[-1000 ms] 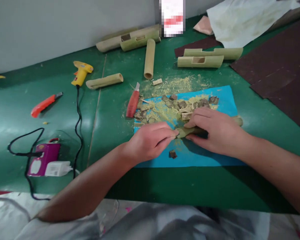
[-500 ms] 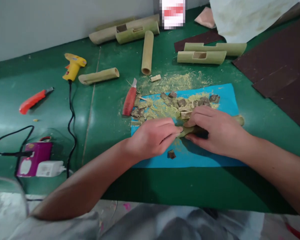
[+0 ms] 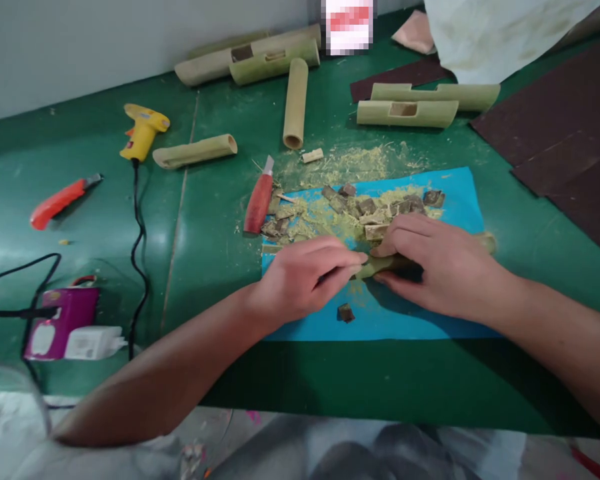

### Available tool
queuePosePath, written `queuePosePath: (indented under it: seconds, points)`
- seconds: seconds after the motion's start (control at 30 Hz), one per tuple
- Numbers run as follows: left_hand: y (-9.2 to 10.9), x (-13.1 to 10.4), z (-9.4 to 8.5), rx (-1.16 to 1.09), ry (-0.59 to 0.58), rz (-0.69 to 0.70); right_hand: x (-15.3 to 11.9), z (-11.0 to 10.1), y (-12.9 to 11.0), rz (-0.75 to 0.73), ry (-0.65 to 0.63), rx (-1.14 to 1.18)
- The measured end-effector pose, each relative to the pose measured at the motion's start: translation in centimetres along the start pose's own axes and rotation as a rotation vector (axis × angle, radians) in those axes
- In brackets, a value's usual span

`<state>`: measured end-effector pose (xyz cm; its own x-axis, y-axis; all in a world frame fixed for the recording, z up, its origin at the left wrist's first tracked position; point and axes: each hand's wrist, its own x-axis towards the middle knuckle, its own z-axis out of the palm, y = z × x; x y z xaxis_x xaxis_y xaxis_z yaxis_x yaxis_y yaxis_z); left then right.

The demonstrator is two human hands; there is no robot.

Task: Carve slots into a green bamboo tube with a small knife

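Note:
My right hand (image 3: 440, 267) is closed around a pale green bamboo tube (image 3: 373, 267), which lies over a blue sheet (image 3: 405, 327); the tube's far right end shows past my wrist. Pressed against its left end, the pinched fingers of my left hand (image 3: 310, 277) hide whatever is between them. Behind my hands, small dark square pieces (image 3: 366, 207) and bamboo chips lie in yellowish-green dust (image 3: 325, 217). One dark folded piece (image 3: 346, 313) sits apart, nearer to me. A red-handled knife (image 3: 259, 203) rests at the sheet's left edge, blade pointing away.
Left on the green table (image 3: 330, 373) are a yellow glue gun (image 3: 144, 132), a red cutter (image 3: 63, 202) and a purple power box (image 3: 65, 320) with cords. Cut bamboo tubes (image 3: 407, 113) lie farther back. Dark brown sheets (image 3: 570, 147) cover the right side.
The view has shifted slightly. Both hands stay at the bamboo tube, with only a small movement of the left fingers at its end.

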<state>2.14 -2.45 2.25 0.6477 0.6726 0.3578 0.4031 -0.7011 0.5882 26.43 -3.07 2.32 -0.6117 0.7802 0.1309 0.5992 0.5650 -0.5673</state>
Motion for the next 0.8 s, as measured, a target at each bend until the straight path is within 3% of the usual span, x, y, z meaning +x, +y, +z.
queuePosePath:
  seconds: [0.13, 0.3, 0.63, 0.8]
  points:
    - [-0.06, 0.34, 0.17, -0.02, 0.049, -0.065, -0.02, 0.03, 0.08, -0.004, 0.007, -0.026]
    - [-0.44, 0.27, -0.05, 0.108, 0.017, 0.109, 0.02, 0.06, 0.09, 0.007, -0.007, -0.021]
    - [-0.12, -0.18, -0.79, 0.474, -0.016, 0.217, -0.05, 0.07, 0.09, -0.005, 0.024, -0.009]
    - [0.27, -0.08, -0.7, 0.432, -0.089, 0.147, -0.03, 0.13, 0.16, -0.036, 0.041, -0.033]
